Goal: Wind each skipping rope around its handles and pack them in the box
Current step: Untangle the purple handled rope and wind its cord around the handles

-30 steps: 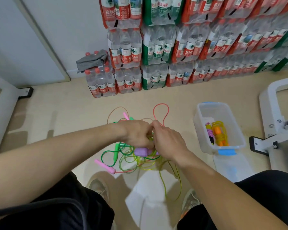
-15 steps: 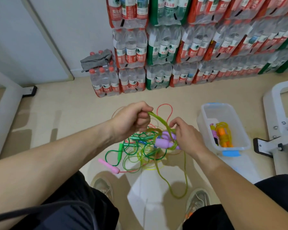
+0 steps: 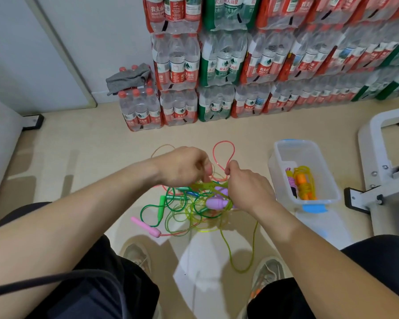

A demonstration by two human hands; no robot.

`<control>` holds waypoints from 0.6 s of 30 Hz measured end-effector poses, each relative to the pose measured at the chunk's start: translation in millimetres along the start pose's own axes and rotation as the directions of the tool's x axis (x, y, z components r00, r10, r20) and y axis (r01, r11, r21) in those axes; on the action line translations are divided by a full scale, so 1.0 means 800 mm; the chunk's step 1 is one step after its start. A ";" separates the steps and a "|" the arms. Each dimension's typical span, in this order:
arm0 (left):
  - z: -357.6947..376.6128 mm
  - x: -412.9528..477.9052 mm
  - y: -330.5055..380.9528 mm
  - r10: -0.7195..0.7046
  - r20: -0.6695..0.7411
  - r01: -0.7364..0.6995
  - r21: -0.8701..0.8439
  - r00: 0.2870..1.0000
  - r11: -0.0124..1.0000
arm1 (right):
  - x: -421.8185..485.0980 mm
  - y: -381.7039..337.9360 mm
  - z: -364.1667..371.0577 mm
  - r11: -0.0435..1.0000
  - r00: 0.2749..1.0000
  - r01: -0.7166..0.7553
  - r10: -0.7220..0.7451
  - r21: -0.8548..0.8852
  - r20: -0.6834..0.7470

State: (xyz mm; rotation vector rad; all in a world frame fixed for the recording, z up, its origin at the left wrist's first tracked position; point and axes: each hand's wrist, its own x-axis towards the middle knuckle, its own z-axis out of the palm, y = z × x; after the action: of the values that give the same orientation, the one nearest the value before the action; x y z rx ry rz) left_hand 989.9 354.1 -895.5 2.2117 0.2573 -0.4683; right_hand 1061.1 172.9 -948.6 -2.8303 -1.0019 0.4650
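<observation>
Two hands meet above a tangle of skipping ropes on the floor (image 3: pixel 90 146). The left hand (image 3: pixel 184 166) has its fingers curled and pinches the yellow-green rope (image 3: pixel 240 269), which runs taut from its fingertips across to the right hand (image 3: pixel 247 189). The right hand is curled round the purple handles (image 3: pixel 217 203), whose ends jut out on its thumb side. A long loop of the same rope hangs below the right hand's grip. Beneath and just left of the grip lie the green rope (image 3: pixel 148 204) with its green handle (image 3: pixel 162 208), and a pink handle (image 3: pixel 145 226). A red rope loop (image 3: pixel 224 143) shows beyond the fingertips. The clear box (image 3: pixel 309 153) stands open, near the outer side of the right hand, with an orange-handled rope (image 3: pixel 303 185) already wound inside. Water-bottle packs (image 3: pixel 217 65) are stacked well beyond.
</observation>
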 end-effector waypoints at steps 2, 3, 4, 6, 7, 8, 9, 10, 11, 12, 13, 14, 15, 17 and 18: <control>-0.001 -0.005 0.013 -0.086 0.150 0.112 -0.178 0.985 0.978 | 0.002 -0.001 -0.001 0.999 0.999 0.018 -0.020 -0.051 -0.029; 0.002 -0.008 0.018 -0.131 0.219 0.179 -0.216 0.967 0.960 | 0.002 -0.002 -0.002 0.998 0.999 0.027 -0.029 -0.059 -0.035; 0.005 -0.009 0.021 -0.168 0.273 0.224 -0.187 0.947 0.956 | 0.002 -0.004 -0.003 0.998 0.999 0.034 -0.036 -0.051 -0.035; 0.020 -0.004 0.021 -0.194 0.357 0.244 -0.101 0.914 0.964 | 0.002 -0.008 -0.004 0.999 0.998 0.038 -0.039 -0.011 -0.042; 0.030 -0.001 0.021 -0.201 0.372 0.240 -0.063 0.906 0.969 | 0.002 -0.010 -0.003 0.999 0.998 0.037 -0.036 0.006 -0.051; 0.039 0.004 0.020 -0.210 0.354 0.234 -0.026 0.911 0.972 | 0.002 -0.012 -0.002 0.999 0.998 0.035 -0.034 0.016 -0.058; 0.045 0.008 0.019 -0.214 0.308 0.212 0.039 0.927 0.976 | 0.003 -0.011 -0.001 0.999 0.998 0.034 -0.033 0.021 -0.057; 0.048 0.010 0.018 -0.208 0.246 0.180 0.132 0.947 0.975 | 0.003 -0.011 0.001 0.999 0.998 0.036 -0.034 0.034 -0.053; 0.050 0.010 0.019 -0.191 0.185 0.152 0.205 0.964 0.967 | 0.003 -0.009 0.002 0.997 0.998 0.043 -0.040 0.059 -0.043; 0.049 0.011 0.016 -0.160 0.126 0.127 0.238 0.979 0.963 | 0.002 -0.008 0.003 0.993 0.998 0.059 -0.055 0.098 -0.040; 0.047 0.010 0.016 -0.131 0.081 0.109 0.237 0.988 0.965 | 0.002 -0.007 0.005 0.987 0.996 0.076 -0.069 0.139 -0.048; 0.044 0.008 0.016 -0.096 0.032 0.086 0.222 0.995 0.971 | 0.002 -0.005 0.005 0.981 0.994 0.092 -0.080 0.173 -0.073; 0.038 0.004 0.018 -0.065 -0.005 0.065 0.197 0.998 0.978 | 0.002 -0.002 0.006 0.976 0.992 0.094 -0.075 0.196 -0.103; 0.027 -0.001 0.018 -0.023 -0.065 0.030 0.106 0.998 0.994 | 0.006 0.010 0.008 0.971 0.989 0.051 -0.017 0.235 -0.144; 0.021 -0.003 0.017 -0.006 -0.090 0.008 0.023 0.996 1.000 | 0.008 0.018 0.009 0.965 0.989 0.009 0.029 0.262 -0.143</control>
State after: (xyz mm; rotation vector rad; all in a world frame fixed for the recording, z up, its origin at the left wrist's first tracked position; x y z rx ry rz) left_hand 988.3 332.4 -894.4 2.2589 0.3093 -0.3779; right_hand 1072.2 166.2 -959.8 -2.5910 -0.8313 0.3560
